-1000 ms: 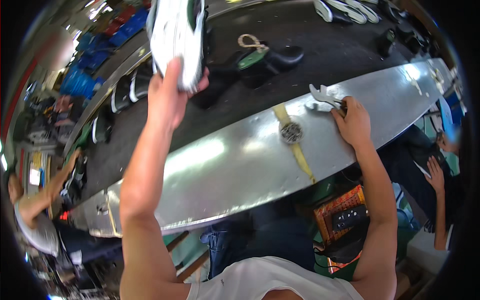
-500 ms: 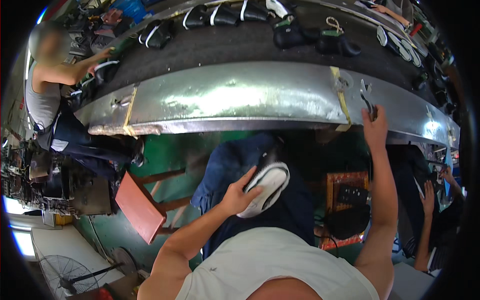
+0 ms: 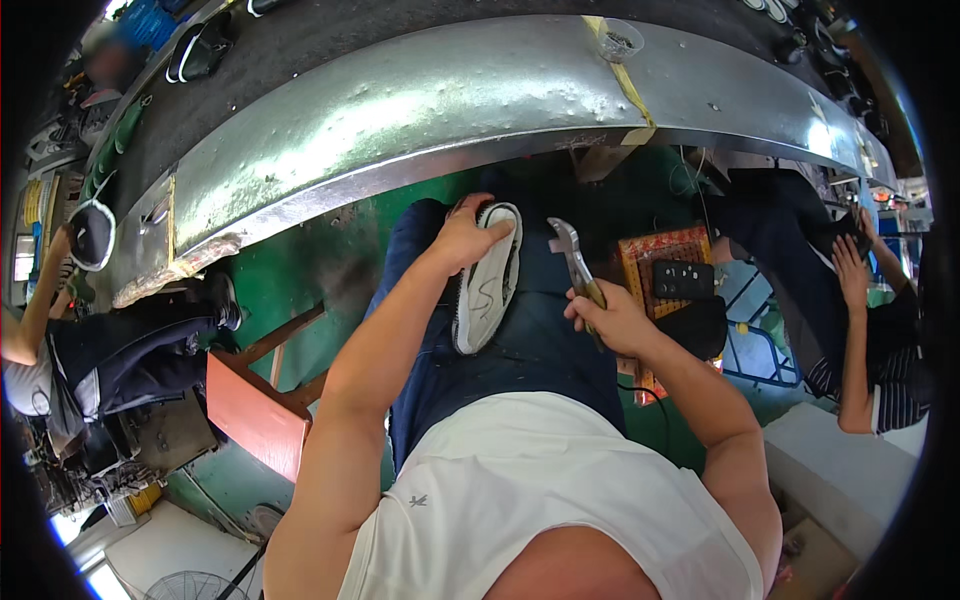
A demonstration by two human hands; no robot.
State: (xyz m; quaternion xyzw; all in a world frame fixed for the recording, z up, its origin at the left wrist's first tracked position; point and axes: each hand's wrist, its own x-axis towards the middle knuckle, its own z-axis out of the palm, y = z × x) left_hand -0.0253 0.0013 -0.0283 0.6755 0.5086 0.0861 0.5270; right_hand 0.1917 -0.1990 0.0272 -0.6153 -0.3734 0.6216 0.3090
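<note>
My left hand point(image 3: 462, 238) grips the top end of a shoe point(image 3: 487, 295) that rests on my lap with its pale underside facing up. The thumb lies on that underside, where a dark wavy line shows, and the fingers go round the far edge. Beside it, to the right and not touching the shoe, is a pair of lasting pincers point(image 3: 572, 256) with a curved metal head. My right hand point(image 3: 612, 322) is wrapped around their handles above my right thigh, with the head pointing away from me.
A metal bench edge point(image 3: 400, 105) runs across in front, carrying a small clear bowl point(image 3: 621, 40) of tiny dark pieces. Black shoes point(image 3: 200, 48) stand on the dark belt behind it. A reddish stool point(image 3: 255, 410) is at left. People work on both sides.
My right hand has brought the pincers from above the bench edge down to my lap beside the shoe. My left hand has turned the shoe more upright. The view has shifted downward.
</note>
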